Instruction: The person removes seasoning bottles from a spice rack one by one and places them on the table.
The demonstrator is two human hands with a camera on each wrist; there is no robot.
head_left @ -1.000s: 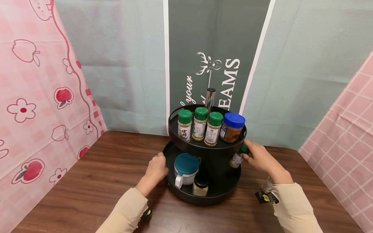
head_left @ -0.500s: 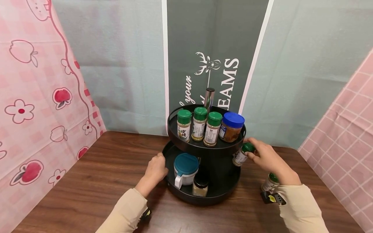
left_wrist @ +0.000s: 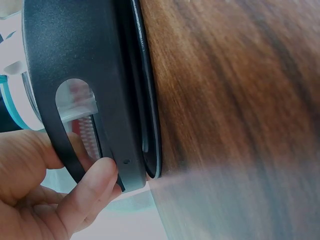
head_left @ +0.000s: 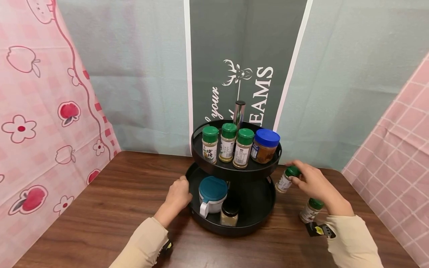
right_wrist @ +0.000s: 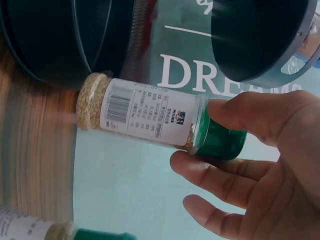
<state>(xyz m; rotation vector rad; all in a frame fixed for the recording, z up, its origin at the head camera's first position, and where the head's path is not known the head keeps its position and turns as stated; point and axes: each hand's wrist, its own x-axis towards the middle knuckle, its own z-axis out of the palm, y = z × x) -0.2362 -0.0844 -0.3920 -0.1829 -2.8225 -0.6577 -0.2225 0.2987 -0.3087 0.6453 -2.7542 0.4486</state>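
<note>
My left hand (head_left: 178, 193) grips the left side of the lower tier of a black two-tier rack (head_left: 236, 231). In the left wrist view its thumb and fingers close round the rim at an oval handle slot. My right hand (head_left: 315, 182) pinches a spice jar (right_wrist: 145, 112) by its green cap, just right of the rack. The jar is tilted, and pale grains show through its clear base. A second green-capped spice jar (head_left: 310, 211) stands on the table under my right wrist. The lower tier holds a teal-lidded white pot (head_left: 212, 195) and a black-lidded jar (head_left: 229, 214).
On the upper tier stand several green-capped spice jars (head_left: 242, 150) and a blue-lidded jar (head_left: 265, 147). A metal post (head_left: 239, 113) rises from its middle. The wooden table (head_left: 134, 193) is backed by a grey cloth (head_left: 147, 82), with pink cloths at both sides.
My right hand has drawn the spice jar out of the lower tier, to the right and past its rim. The left hand keeps its grip on the rack.
</note>
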